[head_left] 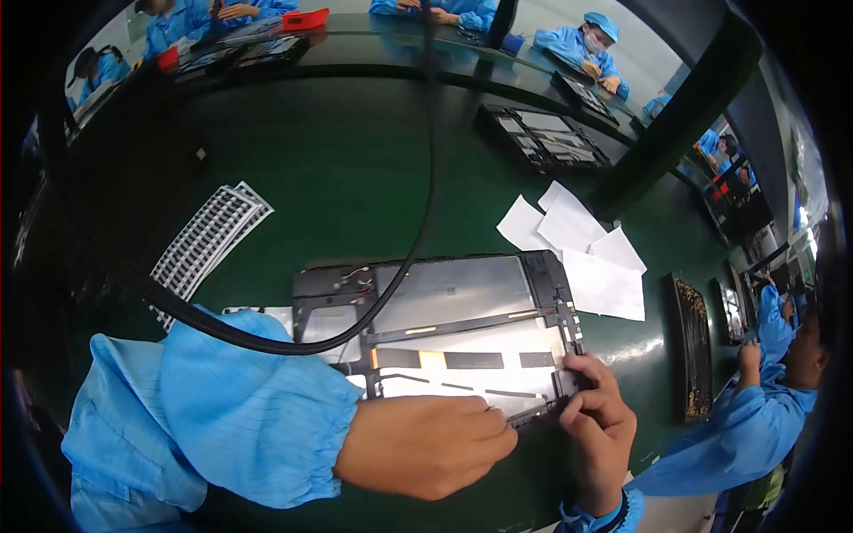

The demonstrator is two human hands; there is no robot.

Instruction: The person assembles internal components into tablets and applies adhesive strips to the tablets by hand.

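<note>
A flat black tablet housing (pixel 458 282) lies on the green work surface before me, with silvery panels and dark strips showing inside it. My left hand (pixel 426 446) is at its near edge, back of the hand up and fingers curled; whatever is between the fingertips is hidden. At the near right corner, my right hand (pixel 600 426) grips the housing's edge between thumb and fingers. A black cable (pixel 433 169) loops across the view in front of the housing.
Sheets of small dark-and-white labels (pixel 209 238) lie at left. White papers (pixel 569 218) sit behind the housing's right side, and another open housing (pixel 546 138) lies farther back. A long black tray (pixel 691 346) stands at right, near a co-worker (pixel 755 426). Other workers sit across the far bench.
</note>
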